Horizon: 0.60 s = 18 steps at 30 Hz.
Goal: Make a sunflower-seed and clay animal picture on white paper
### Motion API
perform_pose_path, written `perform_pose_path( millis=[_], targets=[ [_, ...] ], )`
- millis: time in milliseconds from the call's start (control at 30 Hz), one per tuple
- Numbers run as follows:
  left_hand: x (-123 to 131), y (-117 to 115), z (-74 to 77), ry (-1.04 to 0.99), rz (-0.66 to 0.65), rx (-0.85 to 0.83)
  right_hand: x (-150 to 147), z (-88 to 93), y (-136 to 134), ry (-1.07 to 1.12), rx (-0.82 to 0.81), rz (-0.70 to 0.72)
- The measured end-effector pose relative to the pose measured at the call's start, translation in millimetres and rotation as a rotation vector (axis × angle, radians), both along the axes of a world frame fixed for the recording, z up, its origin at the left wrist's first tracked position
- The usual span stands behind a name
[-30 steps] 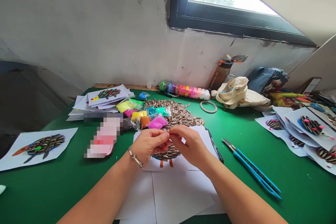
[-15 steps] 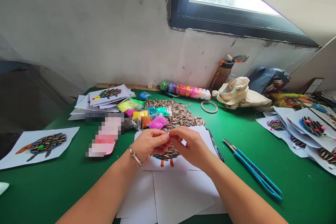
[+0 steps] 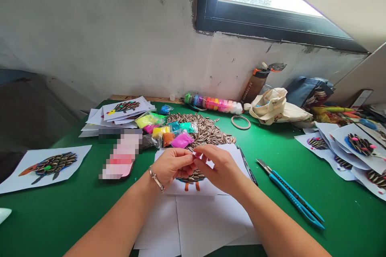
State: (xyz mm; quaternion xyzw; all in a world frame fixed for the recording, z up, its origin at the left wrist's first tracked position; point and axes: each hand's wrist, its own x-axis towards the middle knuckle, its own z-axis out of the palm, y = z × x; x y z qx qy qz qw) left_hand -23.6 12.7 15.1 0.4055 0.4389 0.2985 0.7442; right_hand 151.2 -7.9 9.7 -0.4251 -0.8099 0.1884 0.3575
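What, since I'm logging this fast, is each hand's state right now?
Left hand: pinched closed; anything held cannot be told.
Right hand: pinched closed, apparently on a tiny pink bit.

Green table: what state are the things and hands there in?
Left hand: fingers curled, grip unclear
Right hand: fingers bent, grip unclear
Seed picture under the hands: partly hidden
Seeds: loose, heaped
Colored packets: bunched together
Knife: blade out, lying flat
Gray ring: lying flat
Bottle: lid open
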Motion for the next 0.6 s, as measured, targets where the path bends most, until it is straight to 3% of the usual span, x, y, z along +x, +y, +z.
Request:
perform_pose_path(
  millis=[367,600],
  targets=[
    [-0.5,1.7,-1.4,0.021,-0.005,-0.011,-0.2,0.8,0.5,0.005,-0.055,-0.006],
    [0.4,0.6,0.2,-0.001,0.013,-0.013,-2.4,-0.8,0.8,0.137,-0.122,-0.017]
  ],
)
